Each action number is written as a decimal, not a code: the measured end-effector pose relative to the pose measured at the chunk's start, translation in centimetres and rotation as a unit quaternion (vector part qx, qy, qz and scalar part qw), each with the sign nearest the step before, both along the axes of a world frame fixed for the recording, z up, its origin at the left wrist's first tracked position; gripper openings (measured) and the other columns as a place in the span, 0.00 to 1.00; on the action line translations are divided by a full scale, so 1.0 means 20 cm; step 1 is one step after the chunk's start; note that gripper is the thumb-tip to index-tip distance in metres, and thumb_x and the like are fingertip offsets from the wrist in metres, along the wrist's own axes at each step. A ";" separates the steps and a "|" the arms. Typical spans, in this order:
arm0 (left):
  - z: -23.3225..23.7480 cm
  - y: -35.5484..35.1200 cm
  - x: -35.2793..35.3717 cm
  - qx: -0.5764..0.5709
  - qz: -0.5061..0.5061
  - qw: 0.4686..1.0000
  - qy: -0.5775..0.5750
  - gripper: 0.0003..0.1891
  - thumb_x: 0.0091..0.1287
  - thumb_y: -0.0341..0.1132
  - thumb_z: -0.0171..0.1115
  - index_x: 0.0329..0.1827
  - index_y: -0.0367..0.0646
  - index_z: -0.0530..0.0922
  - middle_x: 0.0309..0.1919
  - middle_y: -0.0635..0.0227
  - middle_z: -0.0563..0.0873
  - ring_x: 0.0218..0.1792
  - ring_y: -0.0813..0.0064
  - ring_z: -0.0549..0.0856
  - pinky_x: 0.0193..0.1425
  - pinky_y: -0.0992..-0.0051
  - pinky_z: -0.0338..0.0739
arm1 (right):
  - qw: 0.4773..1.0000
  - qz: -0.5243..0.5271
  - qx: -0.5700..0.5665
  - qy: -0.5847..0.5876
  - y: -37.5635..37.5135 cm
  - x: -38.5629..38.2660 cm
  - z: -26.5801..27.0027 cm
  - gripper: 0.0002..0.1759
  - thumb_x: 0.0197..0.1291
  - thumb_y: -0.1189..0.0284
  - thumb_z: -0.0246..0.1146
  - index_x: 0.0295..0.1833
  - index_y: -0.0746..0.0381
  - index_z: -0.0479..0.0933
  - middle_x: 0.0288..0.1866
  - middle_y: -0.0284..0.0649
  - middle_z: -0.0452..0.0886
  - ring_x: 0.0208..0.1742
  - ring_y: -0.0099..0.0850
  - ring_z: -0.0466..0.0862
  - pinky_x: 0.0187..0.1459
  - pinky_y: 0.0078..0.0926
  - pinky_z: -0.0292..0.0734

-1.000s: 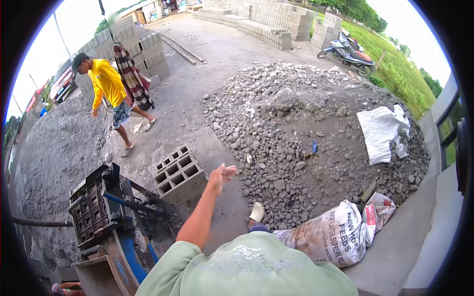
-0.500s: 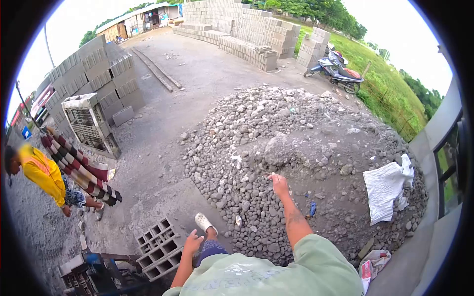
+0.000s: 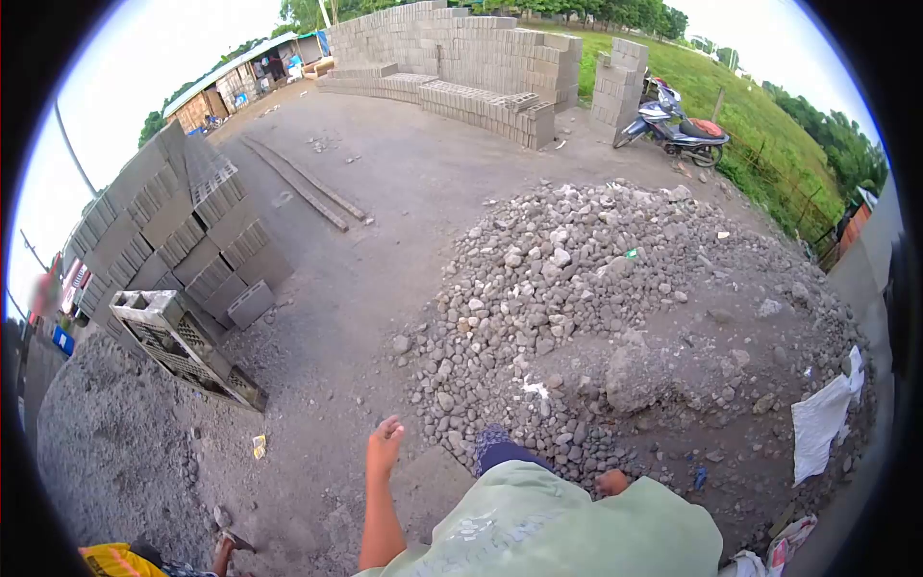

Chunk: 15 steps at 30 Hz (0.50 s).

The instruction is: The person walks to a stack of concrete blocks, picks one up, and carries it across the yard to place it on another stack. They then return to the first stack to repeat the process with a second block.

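Observation:
My left hand is raised in front of me above the grey ground, fingers loosely bent and a little apart, with nothing in it. Close to my right side, my right hand hangs low over the stones, partly covered by my green shirt. Its fingers are mostly hidden, and I cannot make out anything in it. The gravel pile spreads ahead and to the right of me. My patterned shorts leg shows at the pile's near edge.
Concrete blocks are stacked at left and in a long wall at the back. A block-like frame leans at left. Two rails lie on the ground. A motorcycle stands far right. A person in yellow is at lower left.
My view has moved forward and turned; the hollow-block piece and the striped cloth have left it. My left hand has swung forward, my right hand back to my side. The person in yellow now shows lower.

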<state>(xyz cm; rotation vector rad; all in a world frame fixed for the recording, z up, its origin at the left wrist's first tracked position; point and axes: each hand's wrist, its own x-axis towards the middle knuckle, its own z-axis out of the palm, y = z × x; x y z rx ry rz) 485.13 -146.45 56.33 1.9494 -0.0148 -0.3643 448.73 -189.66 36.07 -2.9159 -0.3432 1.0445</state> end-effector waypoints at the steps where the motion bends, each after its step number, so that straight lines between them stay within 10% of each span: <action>1: 0.00 0.01 0.15 -0.015 0.005 1.000 0.000 0.19 0.60 0.32 0.57 0.55 0.38 0.72 0.44 0.60 0.81 0.41 0.75 0.80 0.43 0.75 0.74 | 0.999 -0.029 0.024 0.027 0.02 0.01 -0.08 0.12 0.54 0.62 0.56 0.36 0.58 0.78 0.31 0.37 0.80 0.30 0.33 0.81 0.28 0.34 0.73; 6: -0.05 0.02 1.07 -0.010 0.052 0.999 0.005 0.20 0.60 0.33 0.57 0.55 0.37 0.72 0.44 0.59 0.81 0.38 0.76 0.79 0.41 0.75 0.73 | 0.933 -0.324 0.093 0.124 0.01 0.66 -0.52 0.16 0.52 0.57 0.56 0.39 0.54 0.79 0.34 0.39 0.81 0.33 0.36 0.81 0.32 0.39 0.74; 10: -0.67 0.24 1.79 0.120 0.096 0.988 -0.012 0.20 0.58 0.34 0.58 0.53 0.36 0.73 0.35 0.61 0.83 0.32 0.73 0.81 0.35 0.75 0.74 | 0.987 -0.132 0.083 0.045 -0.34 1.58 -1.25 0.19 0.50 0.52 0.56 0.41 0.52 0.80 0.37 0.41 0.81 0.35 0.39 0.82 0.36 0.43 0.76; 11: -0.90 0.33 1.89 0.197 0.065 0.978 -0.007 0.20 0.58 0.35 0.58 0.53 0.37 0.73 0.31 0.64 0.83 0.26 0.74 0.81 0.29 0.76 0.75 | 0.972 -0.181 0.044 -0.146 -0.29 2.00 -0.71 0.10 0.53 0.64 0.60 0.36 0.57 0.79 0.25 0.33 0.80 0.25 0.29 0.80 0.27 0.33 0.74; 13: -1.29 0.47 2.00 0.197 0.022 0.977 0.077 0.10 0.57 0.31 0.55 0.40 0.38 0.77 0.27 0.62 0.82 0.26 0.70 0.82 0.26 0.72 0.75 | 0.608 -0.655 0.431 -0.122 -0.35 2.80 -0.32 0.11 0.54 0.66 0.60 0.35 0.64 0.78 0.20 0.40 0.79 0.19 0.27 0.79 0.24 0.24 0.74; 15: -1.19 0.38 1.93 0.171 0.092 0.933 0.302 0.11 0.53 0.38 0.57 0.33 0.44 0.82 0.31 0.58 0.84 0.34 0.66 0.84 0.37 0.64 0.76 | 0.662 -0.595 0.447 -0.087 -0.47 3.46 0.15 0.16 0.56 0.67 0.60 0.46 0.66 0.75 0.23 0.39 0.80 0.22 0.24 0.80 0.27 0.24 0.76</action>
